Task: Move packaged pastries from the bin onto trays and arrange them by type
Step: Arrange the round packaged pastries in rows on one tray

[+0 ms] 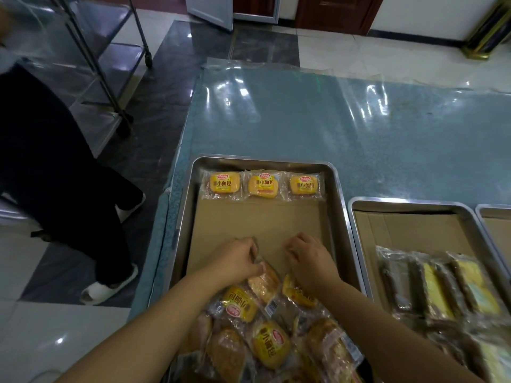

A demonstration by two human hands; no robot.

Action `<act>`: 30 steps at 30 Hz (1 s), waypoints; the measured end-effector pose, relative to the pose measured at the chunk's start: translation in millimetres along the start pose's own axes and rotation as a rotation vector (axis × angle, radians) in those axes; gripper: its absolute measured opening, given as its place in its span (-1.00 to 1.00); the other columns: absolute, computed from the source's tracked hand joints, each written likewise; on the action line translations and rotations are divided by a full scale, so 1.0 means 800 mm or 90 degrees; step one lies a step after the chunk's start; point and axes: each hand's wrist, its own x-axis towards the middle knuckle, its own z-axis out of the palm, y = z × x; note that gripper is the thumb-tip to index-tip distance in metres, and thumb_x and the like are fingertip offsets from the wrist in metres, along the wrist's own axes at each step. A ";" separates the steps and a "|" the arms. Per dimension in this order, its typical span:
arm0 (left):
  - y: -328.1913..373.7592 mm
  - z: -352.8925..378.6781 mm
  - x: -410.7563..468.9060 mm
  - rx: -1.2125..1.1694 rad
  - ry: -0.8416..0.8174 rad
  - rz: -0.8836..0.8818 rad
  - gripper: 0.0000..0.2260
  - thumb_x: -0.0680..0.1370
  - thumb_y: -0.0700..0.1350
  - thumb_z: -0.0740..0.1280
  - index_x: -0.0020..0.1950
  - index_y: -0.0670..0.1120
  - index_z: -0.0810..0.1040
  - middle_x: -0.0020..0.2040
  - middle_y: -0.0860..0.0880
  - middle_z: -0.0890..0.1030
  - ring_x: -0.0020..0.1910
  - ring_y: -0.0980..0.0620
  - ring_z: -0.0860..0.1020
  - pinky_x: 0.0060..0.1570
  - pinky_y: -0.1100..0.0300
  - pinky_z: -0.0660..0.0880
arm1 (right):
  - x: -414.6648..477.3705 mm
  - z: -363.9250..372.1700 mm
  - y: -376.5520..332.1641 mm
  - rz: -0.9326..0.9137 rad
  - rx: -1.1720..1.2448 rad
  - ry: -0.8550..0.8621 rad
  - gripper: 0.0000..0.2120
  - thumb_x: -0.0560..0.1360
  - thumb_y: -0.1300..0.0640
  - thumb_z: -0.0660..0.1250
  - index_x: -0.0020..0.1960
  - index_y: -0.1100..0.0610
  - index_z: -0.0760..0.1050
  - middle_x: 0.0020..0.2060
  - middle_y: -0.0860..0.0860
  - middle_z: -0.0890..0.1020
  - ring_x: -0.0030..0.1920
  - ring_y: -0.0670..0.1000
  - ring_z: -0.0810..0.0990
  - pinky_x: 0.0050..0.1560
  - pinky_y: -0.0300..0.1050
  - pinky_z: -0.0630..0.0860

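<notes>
A steel tray (338,205) lined with cardboard holds a row of three yellow-labelled bread packets (262,185) along its far edge. A heap of packaged pastries (265,333) fills the tray's near end. My left hand (237,261) pinches the clear wrapper of a pastry packet (264,280) at the top of the heap. My right hand (309,258) has curled fingers gripping another yellow packet (297,295) beside it. No bin is in sight.
A second cardboard-lined tray (409,205) to the right holds dark and yellow bar packets (437,286); a third tray's edge (486,210) shows beyond. The table (331,125) has a plastic cover. A person in dark trousers (49,150) stands at left near a metal rack (110,78).
</notes>
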 end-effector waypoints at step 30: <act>-0.061 -0.043 -0.028 0.274 0.210 0.191 -0.52 0.53 -0.32 0.20 0.42 0.02 0.36 0.48 -0.04 0.27 0.47 -0.07 0.15 0.42 0.01 0.09 | -0.008 0.010 -0.038 0.050 0.034 -0.009 -0.83 0.54 0.13 0.22 0.04 0.07 0.56 -0.03 -0.03 0.56 -0.08 -0.04 0.50 -0.09 -0.13 0.48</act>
